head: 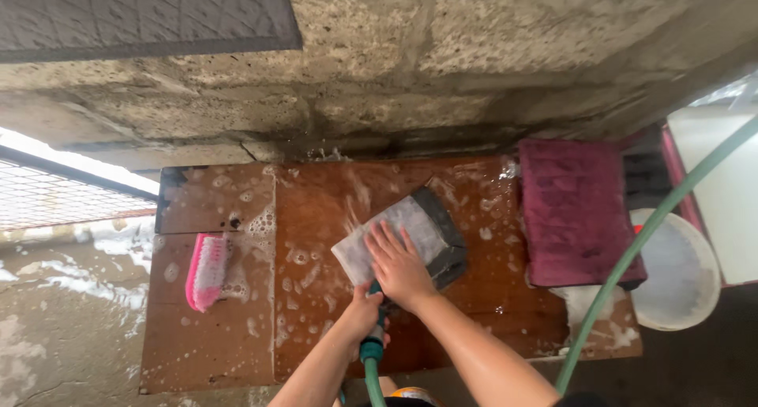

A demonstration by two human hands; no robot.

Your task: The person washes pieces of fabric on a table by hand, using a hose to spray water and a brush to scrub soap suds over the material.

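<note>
Wet brown wooden surface (237,328), low and rectangular, streaked with soap foam and water, set against a rough grey concrete wall (442,52). At centre of surface: flat grey-and-black pad (422,221), rectangular, lying tilted, pale face up with dark edge along its far and right sides. Right hand (401,266): fingers spread, palm pressed flat on near part of pad. Left hand (365,311): just near of pad, closed around green hose nozzle (373,345), nozzle tip hidden under right hand; whether water is flowing cannot be told. Green hose (647,233): arcs from upper right of view, past right end of surface, down toward bottom edge; second visible length runs from nozzle to bottom edge. Left of pad, well apart: pink scrubbing brush (207,271), white bristles, lying in foam on left plank. Right of pad, near: dark magenta cushion-like pad (575,210), rectangular, textured, covering right end of surface. Further right, beyond surface edge: round white bucket (685,281), partly crossed by hose. Far left of pad, off surface: wire mesh panel (55,194) and wet concrete ground (63,328) with foam patches. No legible labels or signs visible.
</note>
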